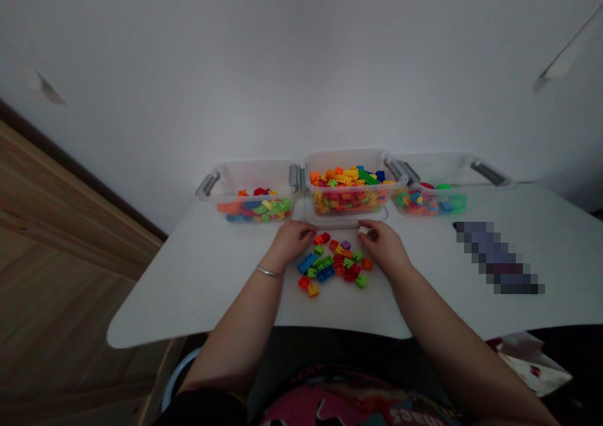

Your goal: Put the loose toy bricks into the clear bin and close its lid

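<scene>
On the white table, a loose pile of toy building bricks [336, 262] in red, orange, green, blue, yellow and purple lies between my hands. My left hand [292, 240], a thin bangle at its wrist, is at the pile's upper left. Its fingers are curled together near the front edge of a clear plastic lid [336, 225]; what they hold, if anything, is hidden. To the pile's upper right, my right hand [385, 247] pinches a small whitish piece [365, 230] between thumb and fingers. Too little of this piece shows to tell its exact kind.
Behind the pile stand three clear boxes: a left box [257, 181], a middle box [348, 159] and a right box [438, 165], all containing colourful plastic pieces. A blurred-out dark object [499, 259] lies on the right of the table [198, 288]. Wooden furniture [70, 262] stands left.
</scene>
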`<state>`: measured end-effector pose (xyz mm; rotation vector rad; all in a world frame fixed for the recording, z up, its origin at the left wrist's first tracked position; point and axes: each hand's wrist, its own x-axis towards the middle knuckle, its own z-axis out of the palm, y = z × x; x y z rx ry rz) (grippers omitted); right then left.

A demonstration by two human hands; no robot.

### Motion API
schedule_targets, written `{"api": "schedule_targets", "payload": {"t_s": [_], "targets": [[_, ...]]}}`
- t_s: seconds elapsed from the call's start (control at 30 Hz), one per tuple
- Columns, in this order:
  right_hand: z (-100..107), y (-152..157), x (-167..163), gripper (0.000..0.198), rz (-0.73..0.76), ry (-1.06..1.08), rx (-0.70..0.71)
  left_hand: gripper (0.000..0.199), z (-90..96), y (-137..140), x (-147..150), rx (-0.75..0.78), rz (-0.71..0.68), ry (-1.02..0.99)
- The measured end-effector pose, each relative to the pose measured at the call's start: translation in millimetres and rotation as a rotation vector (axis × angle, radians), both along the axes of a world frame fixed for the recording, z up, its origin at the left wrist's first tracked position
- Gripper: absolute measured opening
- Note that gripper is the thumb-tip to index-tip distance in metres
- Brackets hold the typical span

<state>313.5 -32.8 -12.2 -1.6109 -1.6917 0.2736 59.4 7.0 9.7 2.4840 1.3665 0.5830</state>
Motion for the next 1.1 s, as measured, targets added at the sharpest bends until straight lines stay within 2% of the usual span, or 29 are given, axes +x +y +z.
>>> {"api": "schedule_targets", "payload": {"t_s": [0.1, 0.2, 0.3, 0.4, 0.53, 0.9, 1.1], "targets": [[21.6, 1.9, 0.8, 0.033, -0.034, 0.149, 0.203, 0.021, -0.8, 0.6, 0.1, 0.006, -0.006, 0.005], [50.2, 12.1, 5.6, 0.032, -0.012, 0.209, 0.400, 0.021, -2.1, 1.5, -0.4, 0.015, -0.016, 0.008], [76.0, 29.3, 11.2, 0.035, -0.035, 0.194, 0.456, 0.021, -2.9, 2.2, -1.6, 0.013, -0.019, -0.002], [90.5, 46.9, 13.6, 0.032, -0.062, 0.103, 0.436, 0.021, -2.9, 2.7, -2.6, 0.012, -0.026, -0.009], [93.1, 60.8, 12.4, 0.026, -0.101, 0.019, 0.383, 0.021, -3.0, 2.8, -2.5, 0.017, -0.020, -0.003], [95.6, 63.4, 13.9, 0.022, -0.145, -0.122, 0.293, 0.020, -2.3, 2.0, -2.3, 0.021, -0.042, -0.008], [102.7, 66.3, 14.7, 0.021, -0.123, -0.173, 0.169, 0.020, -4.3, 3.0, -2.7, 0.009, -0.038, -0.004]]}}
